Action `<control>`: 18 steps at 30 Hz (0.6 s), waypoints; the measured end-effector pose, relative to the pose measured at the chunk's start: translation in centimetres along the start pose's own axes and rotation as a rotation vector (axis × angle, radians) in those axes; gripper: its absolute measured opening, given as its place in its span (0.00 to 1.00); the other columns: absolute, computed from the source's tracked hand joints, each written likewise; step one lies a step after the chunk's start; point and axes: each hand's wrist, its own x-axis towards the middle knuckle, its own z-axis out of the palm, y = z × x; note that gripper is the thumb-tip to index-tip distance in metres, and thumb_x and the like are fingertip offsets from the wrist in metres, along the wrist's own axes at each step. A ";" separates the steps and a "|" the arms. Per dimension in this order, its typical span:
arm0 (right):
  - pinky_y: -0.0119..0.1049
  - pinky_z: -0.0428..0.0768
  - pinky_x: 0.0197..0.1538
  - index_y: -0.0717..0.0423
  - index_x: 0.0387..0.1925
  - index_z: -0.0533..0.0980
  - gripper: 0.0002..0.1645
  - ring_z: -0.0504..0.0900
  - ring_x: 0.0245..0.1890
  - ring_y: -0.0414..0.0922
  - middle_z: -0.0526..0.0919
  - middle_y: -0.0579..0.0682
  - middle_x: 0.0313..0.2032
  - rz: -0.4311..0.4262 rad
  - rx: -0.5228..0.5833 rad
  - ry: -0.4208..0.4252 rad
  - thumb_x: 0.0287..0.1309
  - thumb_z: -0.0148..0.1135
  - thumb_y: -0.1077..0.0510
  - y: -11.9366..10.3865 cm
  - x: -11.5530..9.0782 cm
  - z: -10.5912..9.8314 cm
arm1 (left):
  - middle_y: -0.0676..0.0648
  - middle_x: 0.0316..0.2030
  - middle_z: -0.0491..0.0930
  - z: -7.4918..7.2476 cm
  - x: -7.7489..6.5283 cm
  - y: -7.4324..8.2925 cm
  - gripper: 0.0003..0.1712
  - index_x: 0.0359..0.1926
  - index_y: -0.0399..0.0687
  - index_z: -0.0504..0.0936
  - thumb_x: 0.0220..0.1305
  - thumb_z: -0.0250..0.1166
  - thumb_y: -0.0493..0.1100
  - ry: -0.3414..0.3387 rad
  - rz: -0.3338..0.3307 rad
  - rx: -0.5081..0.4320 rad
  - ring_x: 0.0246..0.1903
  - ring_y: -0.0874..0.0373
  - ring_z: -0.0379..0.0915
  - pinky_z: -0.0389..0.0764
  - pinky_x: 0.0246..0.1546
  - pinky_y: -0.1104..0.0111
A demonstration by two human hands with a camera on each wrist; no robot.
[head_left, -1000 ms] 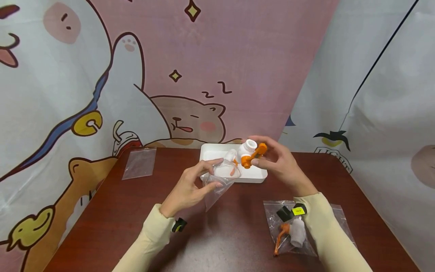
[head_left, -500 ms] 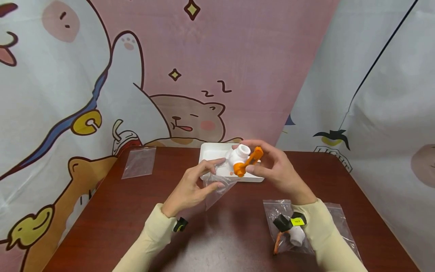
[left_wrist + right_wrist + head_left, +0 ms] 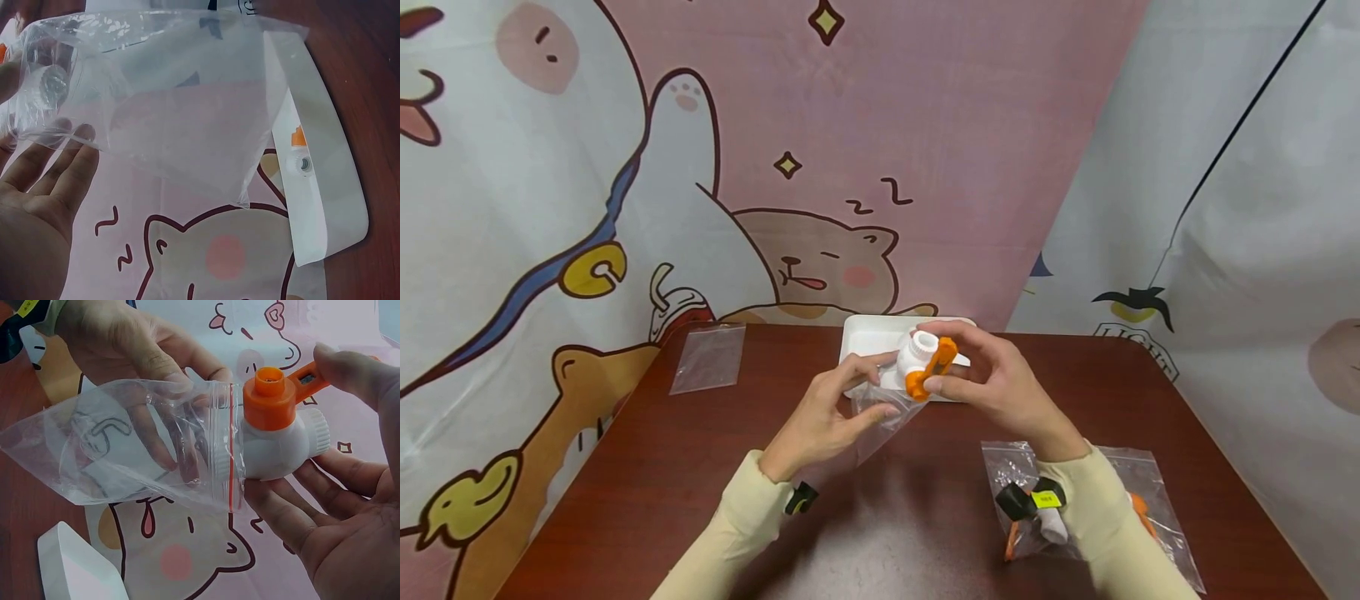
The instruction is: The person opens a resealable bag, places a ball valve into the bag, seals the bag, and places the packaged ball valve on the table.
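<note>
My right hand [image 3: 1000, 383] holds a white plastic ball valve [image 3: 275, 453] by its body, with the thumb on its orange handle [image 3: 309, 381]. In the head view the left hand [image 3: 820, 421] holds a clear zip bag [image 3: 880, 429] at its mouth, between thumb and fingers. The bag's mouth, marked by a red line in the right wrist view, faces the valve, whose one end is just inside it. The rest of the bag [image 3: 125, 444] hangs unfilled. Both hands are in front of a white tray [image 3: 859, 337], which they partly cover.
A smaller white and orange valve [image 3: 302, 164] lies in the tray. Flat at the table's left back is a clear bag [image 3: 707, 358]. Under the right forearm lie a zip bag [image 3: 1000, 471] with white and orange parts and another bag [image 3: 1172, 508] with an orange part.
My right hand has brought the valve leftward and down to the mouth of the bag, where its end now enters. The left hand has stayed nearly in place.
</note>
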 end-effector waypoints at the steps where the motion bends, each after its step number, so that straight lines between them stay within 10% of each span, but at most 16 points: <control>1: 0.42 0.88 0.48 0.52 0.68 0.73 0.36 0.88 0.50 0.53 0.76 0.54 0.61 0.000 -0.004 0.004 0.58 0.72 0.67 0.1 0.0 0.0 | 0.49 0.66 0.79 0.0 0.0 0.0 0.18 0.44 0.50 0.71 0.63 0.74 0.41 -0.001 -0.002 0.001 0.47 0.57 0.80 0.76 0.27 0.74; 10: 0.38 0.81 0.62 0.45 0.64 0.77 0.35 0.82 0.58 0.45 0.80 0.45 0.61 -0.066 -0.215 0.057 0.55 0.78 0.61 0.4 -0.1 0.4 | 0.47 0.65 0.79 0.3 0.0 0.3 0.19 0.45 0.49 0.71 0.62 0.74 0.39 -0.004 0.011 -0.010 0.57 0.54 0.82 0.85 0.54 0.57; 18: 0.47 0.75 0.69 0.46 0.63 0.77 0.34 0.79 0.62 0.43 0.81 0.44 0.61 -0.100 -0.314 0.048 0.55 0.78 0.60 0.6 -0.3 1.0 | 0.44 0.65 0.79 0.5 0.1 0.5 0.20 0.46 0.47 0.71 0.60 0.75 0.37 0.018 0.023 -0.030 0.60 0.53 0.80 0.83 0.58 0.57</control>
